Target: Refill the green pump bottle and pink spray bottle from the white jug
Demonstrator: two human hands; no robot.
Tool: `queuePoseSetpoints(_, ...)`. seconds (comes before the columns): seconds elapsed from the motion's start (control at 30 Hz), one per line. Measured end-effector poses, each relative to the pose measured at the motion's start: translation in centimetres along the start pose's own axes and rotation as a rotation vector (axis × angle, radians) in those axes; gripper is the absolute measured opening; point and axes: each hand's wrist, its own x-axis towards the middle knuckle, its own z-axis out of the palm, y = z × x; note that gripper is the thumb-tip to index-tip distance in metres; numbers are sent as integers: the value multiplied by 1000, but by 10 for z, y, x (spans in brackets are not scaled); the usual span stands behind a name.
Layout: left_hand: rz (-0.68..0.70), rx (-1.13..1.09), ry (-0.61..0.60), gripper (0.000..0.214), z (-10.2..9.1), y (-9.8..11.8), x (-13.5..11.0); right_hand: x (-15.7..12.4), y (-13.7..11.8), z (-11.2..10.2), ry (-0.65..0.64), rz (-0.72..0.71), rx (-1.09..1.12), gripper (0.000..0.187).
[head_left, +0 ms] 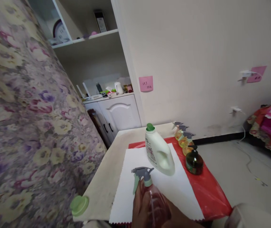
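Note:
A clear, pinkish spray bottle (157, 205) stands upright near the table's front edge, its grey and mint-green trigger head (144, 174) on top with the nozzle facing left. My left hand (140, 204) is closed around the bottle's left side, fingers up by the neck. From the right, my right hand (179, 213) grips the lower part, its fingers showing through the clear plastic. Just behind stands a pale green detergent jug (160, 152), uncapped, with a green spout. At the table's front left corner lies a light green cap (79, 205).
White paper (126, 186) lies over a red sheet (206, 190) on the table (102, 180). Along the right edge stand several yellowish spray bottles (187, 146) and a dark green pump bottle (194, 162). A floral curtain (42, 126) hangs left; the wall (187, 79) is behind.

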Motion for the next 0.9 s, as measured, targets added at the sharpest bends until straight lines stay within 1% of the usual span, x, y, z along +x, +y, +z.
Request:
queuePoseSetpoints(0.07, -44, -159, -81, 60, -6, 0, 0, -2, -13, 5, -46, 36, -17, 104)
queuePoseSetpoints(0.17, -131, -391, -194, 57, -13, 8, 1, -3, -27, 15, -104, 84, -35, 101)
queuePoseSetpoints(0.23, -164, -477, -242, 50, -16, 15, 0, -1, -29, 20, -129, 102, -31, 101)
queuePoseSetpoints(0.33, -143, -564, -289, 40, -15, 20, -1, 1, -27, 22, -139, 109, -22, 100)
queuePoseSetpoints(0.43, -159, -605, -276, 33, -10, 23, -2, 0, -28, 19, -151, 118, 10, 102)
queuePoseSetpoints(0.5, -168, -597, -275, 32, -8, 27, -3, -3, -32, 18, -189, 138, 71, 105)
queuePoseSetpoints(0.53, -161, -600, -294, 37, -8, 30, -4, -4, -34, 18, -209, 143, 110, 105)
queuePoseSetpoints(0.6, -135, -627, -377, 47, -12, 34, -6, -7, -37, 19, -232, 135, 178, 105)
queuePoseSetpoints(0.67, -145, -660, -448, 49, -16, 37, -9, -9, -38, 20, -235, 125, 223, 105)
queuePoseSetpoints(0.73, -172, -689, -439, 41, -18, 36, -10, -10, -35, 19, -235, 152, 230, 104)
queuePoseSetpoints(0.8, -185, -699, -389, 33, -17, 35, -10, -11, -31, 15, -235, 191, 204, 104)
queuePoseSetpoints(0.83, -185, -692, -371, 32, -16, 34, -9, -11, -30, 13, -233, 202, 182, 104)
queuePoseSetpoints(0.9, -161, -668, -381, 38, -15, 34, -9, -11, -27, 9, -232, 203, 149, 103)
